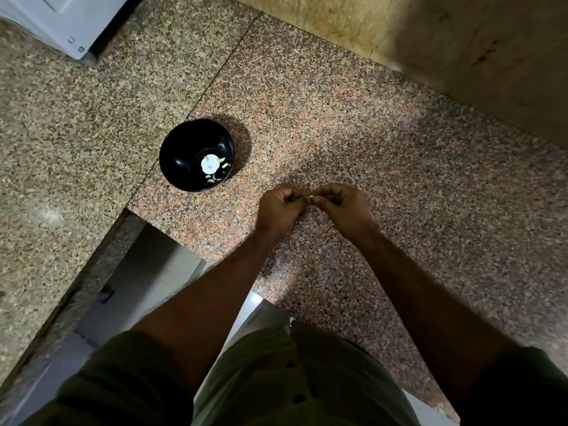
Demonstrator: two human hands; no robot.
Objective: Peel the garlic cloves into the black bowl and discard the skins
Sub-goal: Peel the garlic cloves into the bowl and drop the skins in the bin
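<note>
left hand (pixel 281 207): pinching garlic clove (pixel 311 198)
right hand (pixel 341 206): pinching same clove
black bowl (pixel 184 167): on bench (pixel 338 124), garlic pieces inside

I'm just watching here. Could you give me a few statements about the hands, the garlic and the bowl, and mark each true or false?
1. The black bowl stands on the counter. True.
2. The bowl is empty. False: it holds a pale garlic bulb and some small pieces.
3. Both hands meet around a small clove. True: left hand and right hand pinch it.
4. The hands are over the bowl. False: they are beside it, to its right.
</note>
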